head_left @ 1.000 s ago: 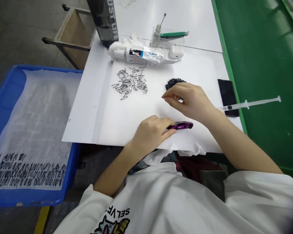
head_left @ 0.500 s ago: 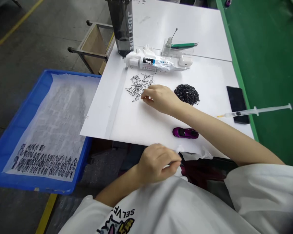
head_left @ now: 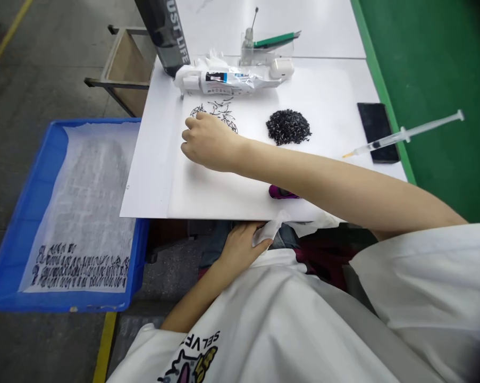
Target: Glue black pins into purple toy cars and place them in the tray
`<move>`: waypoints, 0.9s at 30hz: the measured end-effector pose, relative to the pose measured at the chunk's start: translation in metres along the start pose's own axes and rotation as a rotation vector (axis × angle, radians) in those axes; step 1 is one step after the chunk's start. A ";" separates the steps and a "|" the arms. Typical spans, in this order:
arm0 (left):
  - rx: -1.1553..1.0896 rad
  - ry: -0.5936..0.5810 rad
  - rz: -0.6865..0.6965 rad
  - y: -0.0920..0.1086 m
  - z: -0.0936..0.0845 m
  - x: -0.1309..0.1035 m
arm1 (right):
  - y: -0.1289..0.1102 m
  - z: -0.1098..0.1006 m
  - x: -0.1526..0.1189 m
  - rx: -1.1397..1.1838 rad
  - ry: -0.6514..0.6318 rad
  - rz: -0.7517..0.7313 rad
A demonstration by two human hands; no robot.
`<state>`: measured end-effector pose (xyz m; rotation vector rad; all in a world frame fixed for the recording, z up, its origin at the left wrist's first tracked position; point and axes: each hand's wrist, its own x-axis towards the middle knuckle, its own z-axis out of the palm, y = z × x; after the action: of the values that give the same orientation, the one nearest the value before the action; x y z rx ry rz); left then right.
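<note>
My right hand (head_left: 210,142) is over the white board (head_left: 224,194), its fingers curled; what they hold, if anything, is too small to make out. It partly covers a loose pile of thin black wire-like pieces (head_left: 224,114). To the right of the hand lies a heap of small black bits (head_left: 288,126). My right forearm partly hides a purple toy car (head_left: 281,192). My left hand (head_left: 243,244) rests low at my lap, below the board's front edge, thumb apart from the other fingers, beside white tissue (head_left: 277,226).
A blue tray (head_left: 24,213) at the left holds a white sheet (head_left: 92,202) with rows of black pieces. Behind are a dark bottle (head_left: 163,37), a white tube (head_left: 227,81) and green tweezers (head_left: 277,40). A syringe (head_left: 391,139) lies across a black phone (head_left: 373,125).
My right hand has moved left from the right side of the wire-like pile, its fingers curled. My left hand has dropped toward my lap and opened. The view has shifted.
</note>
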<state>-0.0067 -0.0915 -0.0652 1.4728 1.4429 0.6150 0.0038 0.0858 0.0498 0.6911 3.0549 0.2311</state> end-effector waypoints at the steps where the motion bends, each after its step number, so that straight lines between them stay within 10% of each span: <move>1: -0.025 -0.032 -0.030 0.000 0.000 0.002 | -0.003 -0.008 -0.010 0.068 0.034 0.034; 7: -0.397 -0.291 -0.139 0.001 -0.015 0.003 | -0.035 -0.030 -0.133 0.886 0.410 0.267; 14: -0.873 -0.519 -0.334 0.003 0.005 0.000 | -0.092 0.038 -0.237 1.559 0.515 0.744; 20: -0.987 -0.481 -0.416 0.016 0.024 -0.004 | -0.098 0.053 -0.247 1.379 0.487 0.816; 27: -0.914 -0.278 -0.362 0.018 0.021 -0.005 | -0.085 0.049 -0.243 0.927 0.375 0.538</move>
<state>0.0191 -0.0994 -0.0570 0.5335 0.9568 0.6758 0.1889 -0.0870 -0.0182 1.6357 3.0975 -1.2665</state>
